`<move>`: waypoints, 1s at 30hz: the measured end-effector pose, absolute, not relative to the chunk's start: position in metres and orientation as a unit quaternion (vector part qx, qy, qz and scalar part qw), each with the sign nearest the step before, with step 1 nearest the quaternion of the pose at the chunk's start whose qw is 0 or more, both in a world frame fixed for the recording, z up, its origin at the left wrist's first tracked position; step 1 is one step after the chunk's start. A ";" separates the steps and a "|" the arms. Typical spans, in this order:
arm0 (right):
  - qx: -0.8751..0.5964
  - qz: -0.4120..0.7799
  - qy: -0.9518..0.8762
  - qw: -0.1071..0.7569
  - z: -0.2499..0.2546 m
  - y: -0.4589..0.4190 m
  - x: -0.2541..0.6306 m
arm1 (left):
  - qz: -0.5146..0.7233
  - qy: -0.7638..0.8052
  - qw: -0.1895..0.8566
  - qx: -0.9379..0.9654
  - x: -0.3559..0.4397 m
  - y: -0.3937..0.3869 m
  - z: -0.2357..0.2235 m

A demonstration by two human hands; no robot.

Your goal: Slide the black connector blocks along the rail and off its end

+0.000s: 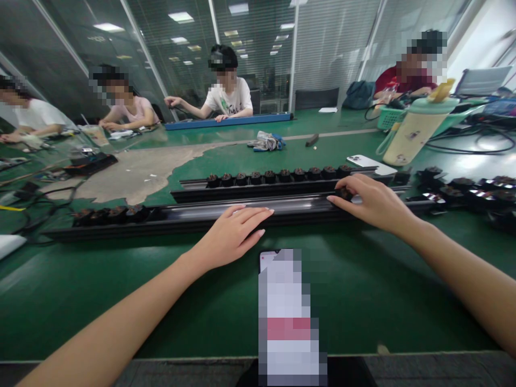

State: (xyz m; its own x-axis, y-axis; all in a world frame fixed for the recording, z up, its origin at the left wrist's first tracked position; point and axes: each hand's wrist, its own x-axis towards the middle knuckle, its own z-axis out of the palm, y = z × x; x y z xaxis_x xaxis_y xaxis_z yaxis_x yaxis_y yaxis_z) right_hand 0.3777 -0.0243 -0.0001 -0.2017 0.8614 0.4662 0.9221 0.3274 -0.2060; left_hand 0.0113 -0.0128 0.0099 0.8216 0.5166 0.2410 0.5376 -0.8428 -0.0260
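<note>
A dark part (344, 193) is pinched by the right hand (373, 200), one o'clock; a rail (193, 213) is touched by the spread left hand (228, 236).

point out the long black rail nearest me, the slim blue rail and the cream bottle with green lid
Long black rail (296, 204), head view, bare shiny channel.
Slim blue rail (258, 119), head view, front side.
Cream bottle with green lid (415, 131), head view, lower body.

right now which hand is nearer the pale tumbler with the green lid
Right. The right hand is at the near rail, in front of and left of the tumbler; the left hand is farther left, at the rail's middle.
</note>
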 end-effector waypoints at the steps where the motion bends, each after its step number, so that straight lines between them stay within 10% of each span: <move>1: -0.581 -0.058 -0.770 0.257 0.000 -0.024 0.377 | -0.114 -0.276 0.047 -0.953 0.011 -0.013 0.010; 30: -0.636 -0.069 -0.729 0.244 0.001 -0.022 0.389 | -0.116 -0.276 0.054 -0.953 0.011 -0.012 0.007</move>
State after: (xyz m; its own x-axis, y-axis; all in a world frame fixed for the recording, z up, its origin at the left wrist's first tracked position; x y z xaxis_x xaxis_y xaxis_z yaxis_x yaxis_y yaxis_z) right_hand 0.3891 -0.0216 0.0011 -0.0720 0.8932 0.4439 0.9606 0.1819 -0.2103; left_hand 0.0108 -0.0115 0.0066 0.8206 0.5134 0.2511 0.5384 -0.8418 -0.0381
